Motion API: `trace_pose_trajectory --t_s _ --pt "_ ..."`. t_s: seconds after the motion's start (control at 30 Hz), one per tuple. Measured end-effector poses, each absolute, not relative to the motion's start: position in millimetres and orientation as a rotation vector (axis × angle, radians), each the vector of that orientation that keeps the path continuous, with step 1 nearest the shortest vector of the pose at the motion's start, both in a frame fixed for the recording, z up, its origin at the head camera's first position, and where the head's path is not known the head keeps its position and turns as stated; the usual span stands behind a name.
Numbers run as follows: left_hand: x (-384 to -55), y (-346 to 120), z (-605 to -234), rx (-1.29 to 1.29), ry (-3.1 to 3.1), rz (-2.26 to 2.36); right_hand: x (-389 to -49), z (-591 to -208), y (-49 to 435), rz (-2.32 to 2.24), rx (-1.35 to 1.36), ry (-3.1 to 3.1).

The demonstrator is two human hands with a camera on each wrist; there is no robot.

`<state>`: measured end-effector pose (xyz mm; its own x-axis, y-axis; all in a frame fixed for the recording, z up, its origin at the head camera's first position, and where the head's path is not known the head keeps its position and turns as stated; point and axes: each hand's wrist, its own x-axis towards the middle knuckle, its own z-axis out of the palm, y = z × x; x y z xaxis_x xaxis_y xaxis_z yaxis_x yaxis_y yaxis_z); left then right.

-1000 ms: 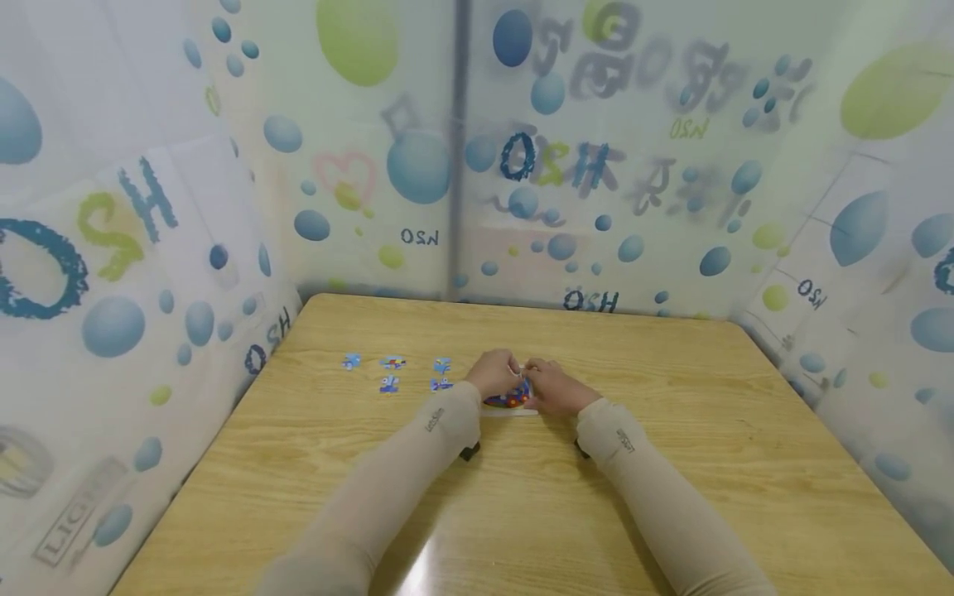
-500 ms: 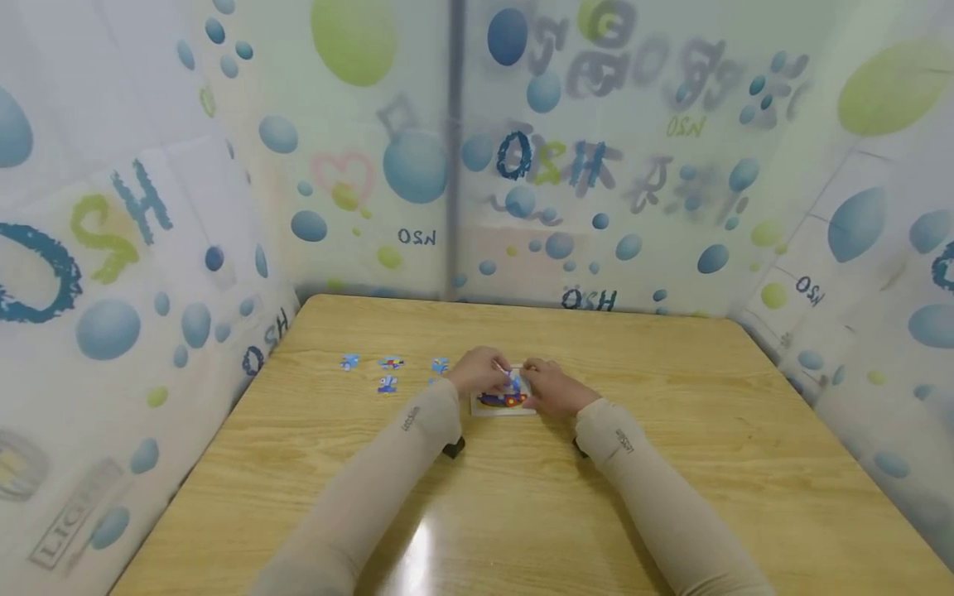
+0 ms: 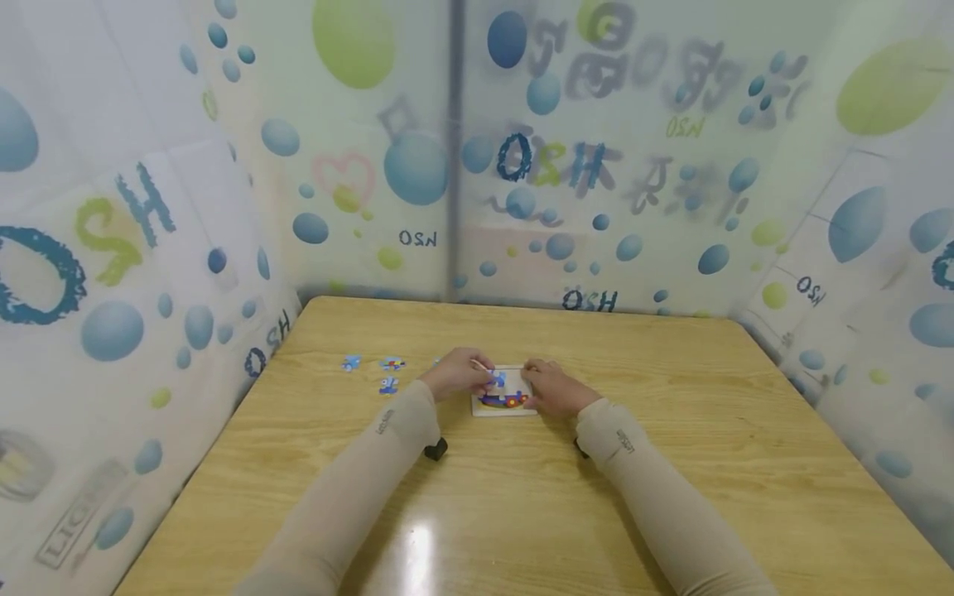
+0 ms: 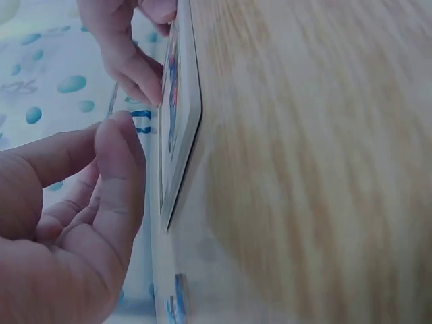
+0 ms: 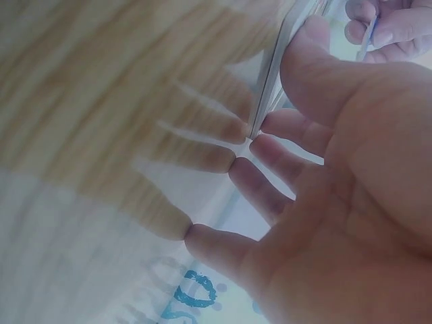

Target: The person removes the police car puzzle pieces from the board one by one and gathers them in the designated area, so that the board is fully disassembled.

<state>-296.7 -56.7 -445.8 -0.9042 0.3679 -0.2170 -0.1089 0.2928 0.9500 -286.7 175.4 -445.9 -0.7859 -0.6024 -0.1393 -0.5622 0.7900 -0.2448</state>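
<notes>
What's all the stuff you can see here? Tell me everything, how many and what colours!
Table: one, yellowish wood, under everything
Puzzle tray: one, pale rim, in front of the hands
Picture section: one, red, blue and yellow, in the tray's near part
Loose puzzle pieces: three plain to see, mostly blue, left of the tray; a bit of another peeks out behind the left hand
Held piece: one, pale edge with some blue, between the left fingertips
Walls: three sides, pale with blue and green blobs and letters, around the table
Dark wrist parts: two, black, by the cuffs
Sleeves: two, beige, on both arms
Left hand: one, pinching the held piece
Right hand: one, touching the tray's right edge
</notes>
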Motion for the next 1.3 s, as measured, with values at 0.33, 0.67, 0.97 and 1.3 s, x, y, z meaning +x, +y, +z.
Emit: trace_pose_trajectory --t_s 0.33,0.67,0.97,1.3 --pt "-293.7 -72.6 -441.7 0.17 2.129 1.7 -286.1 -446.5 175.8 -0.27 -0.882 2.763" --pt "-293.7 -92.1 -439.2 0.152 2.176 1.652 -287.1 -447.1 176.5 -0.262 -0.887 2.784" --pt "-289.8 -109.7 -438.5 0.175 2.12 1.711 -285.8 -447.0 176.7 -0.268 -0.884 2.773" --pt "-286.1 -139.5 -435.5 0.167 2.108 1.715 -285.3 -447.1 178.5 -0.247 -0.919 2.779"
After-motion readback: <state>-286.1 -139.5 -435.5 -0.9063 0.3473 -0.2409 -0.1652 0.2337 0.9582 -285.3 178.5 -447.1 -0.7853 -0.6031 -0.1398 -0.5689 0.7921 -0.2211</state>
